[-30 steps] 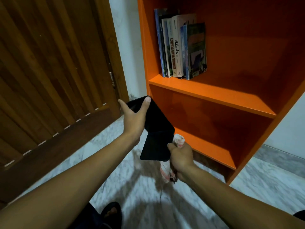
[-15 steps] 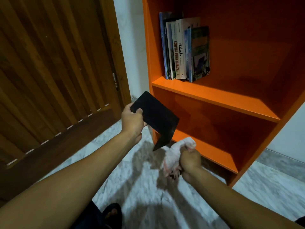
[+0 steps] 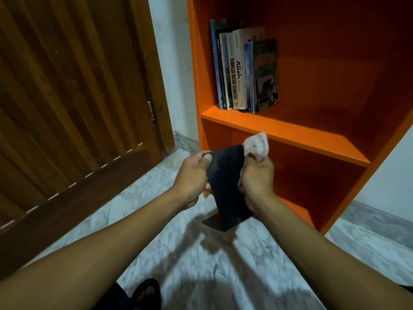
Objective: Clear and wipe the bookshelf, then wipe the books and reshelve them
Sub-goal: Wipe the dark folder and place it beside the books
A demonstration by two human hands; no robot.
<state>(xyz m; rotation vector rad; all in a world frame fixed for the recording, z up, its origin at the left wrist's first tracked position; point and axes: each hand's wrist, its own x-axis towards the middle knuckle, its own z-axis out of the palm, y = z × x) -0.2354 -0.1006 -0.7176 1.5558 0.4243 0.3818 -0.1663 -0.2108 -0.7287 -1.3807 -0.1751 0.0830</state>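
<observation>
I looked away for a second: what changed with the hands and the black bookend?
The right hand, gripping the cloth, rose from below the black bookend to its upper edge. The bookend turned more upright. The left hand still holds it; the books stayed shelved.

Books [image 3: 244,70] crowd the upper shelf's [image 3: 290,133] left end; its right stretch lies open.

Both forearms reach forward, hands close together: left hand [image 3: 192,175] pinching with thumb on top, right hand [image 3: 257,177] fisted.
</observation>
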